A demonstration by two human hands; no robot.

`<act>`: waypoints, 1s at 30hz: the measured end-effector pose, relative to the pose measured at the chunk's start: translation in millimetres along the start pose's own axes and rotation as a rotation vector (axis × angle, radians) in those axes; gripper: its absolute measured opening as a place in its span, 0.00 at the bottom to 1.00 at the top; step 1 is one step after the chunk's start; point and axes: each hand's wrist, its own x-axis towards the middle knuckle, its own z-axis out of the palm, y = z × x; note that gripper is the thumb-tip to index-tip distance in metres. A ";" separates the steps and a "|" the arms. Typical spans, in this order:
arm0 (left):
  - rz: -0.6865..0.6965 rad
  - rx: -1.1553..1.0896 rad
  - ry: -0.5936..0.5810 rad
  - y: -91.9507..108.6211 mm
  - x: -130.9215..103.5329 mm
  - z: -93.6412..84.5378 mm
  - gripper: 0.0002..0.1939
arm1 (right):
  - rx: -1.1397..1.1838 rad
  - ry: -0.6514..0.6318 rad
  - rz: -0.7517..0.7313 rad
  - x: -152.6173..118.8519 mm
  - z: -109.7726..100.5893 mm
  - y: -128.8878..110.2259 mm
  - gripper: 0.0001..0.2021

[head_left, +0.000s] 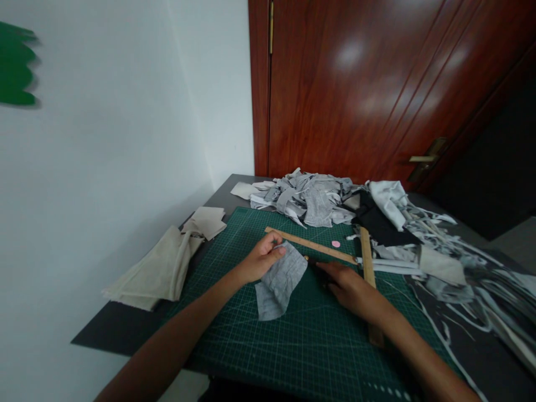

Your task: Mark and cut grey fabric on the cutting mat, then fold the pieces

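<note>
My left hand pinches the upper edge of a grey piece of fabric, which hangs creased over the green cutting mat. To the right of the cloth, my right hand is closed around a dark tool. A small yellow spot shows at the tool's front, close to the fabric's right corner; the rest is too dark and covered to tell its kind. Beyond both hands a wooden ruler lies slanted on the mat. Another wooden ruler runs partly under my right forearm.
A heap of grey and white fabric scraps covers the mat's far side. Cut strips and black cloth pile up at right. Folded beige cloth lies left, near the wall. A pink disc sits by the ruler.
</note>
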 end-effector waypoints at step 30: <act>0.053 0.106 -0.141 -9.0 -10.4 24.4 0.08 | 1.447 0.054 0.342 13.0 22.6 -40.7 0.21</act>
